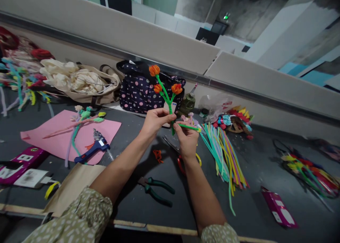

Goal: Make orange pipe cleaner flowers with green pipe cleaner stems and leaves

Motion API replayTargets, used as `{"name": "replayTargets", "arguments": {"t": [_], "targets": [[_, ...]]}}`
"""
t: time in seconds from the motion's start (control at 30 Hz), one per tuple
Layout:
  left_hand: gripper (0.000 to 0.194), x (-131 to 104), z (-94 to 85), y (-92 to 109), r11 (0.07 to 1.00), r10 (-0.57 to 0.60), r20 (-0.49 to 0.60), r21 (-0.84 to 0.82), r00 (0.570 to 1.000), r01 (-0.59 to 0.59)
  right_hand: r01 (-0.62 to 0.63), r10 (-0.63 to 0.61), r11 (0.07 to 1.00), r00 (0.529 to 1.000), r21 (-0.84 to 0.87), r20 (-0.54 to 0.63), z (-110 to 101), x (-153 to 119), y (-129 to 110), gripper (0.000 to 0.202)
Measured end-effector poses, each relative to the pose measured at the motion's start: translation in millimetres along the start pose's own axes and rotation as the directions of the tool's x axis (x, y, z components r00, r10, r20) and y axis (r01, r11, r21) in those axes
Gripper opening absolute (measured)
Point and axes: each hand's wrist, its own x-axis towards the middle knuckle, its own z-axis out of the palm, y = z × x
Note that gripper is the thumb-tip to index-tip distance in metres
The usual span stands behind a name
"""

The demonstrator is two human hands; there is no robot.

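Orange-flowered stem (165,91), one: upright, beyond the pliers (148,185). Left hand (156,122): grip pinching the stem below its branches. Right hand (187,141): grip pinching a green strand (188,126) angled beside the stem's lower end. Handling, as judged: steady hold near the join, little slack, blooms uncrushed. Scissors (170,144): beyond the pliers, partly under the right wrist; possible snag. Glue gun (92,151): left of the pliers. Pastel strand bundle (225,151): right of the pliers.

Office-like space used for crafts — low partitions (159,52), dark monitors (119,3) beyond, table (127,186) of pipe cleaners (225,154), glue gun (92,149)
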Motion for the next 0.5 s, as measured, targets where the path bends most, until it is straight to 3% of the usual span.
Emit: {"name": "replayTargets", "arguments": {"t": [0.3, 0.5], "targets": [[0.028, -1.8, -0.6, 2.8, 1.000, -0.007, 0.024, 0.004, 1.000, 0.007, -0.183, 0.169, 0.942, 0.983, 0.281, 0.071, 6.0, 0.7, 0.8, 0.016], [0.026, -1.7, -1.9, 2.2, 1.000, 0.007, 0.024, -0.007, 1.000, -0.007, -0.349, 0.313, 0.842, 0.937, 0.412, 0.154, 8.2, 2.6, 1.7, 0.018]]}}
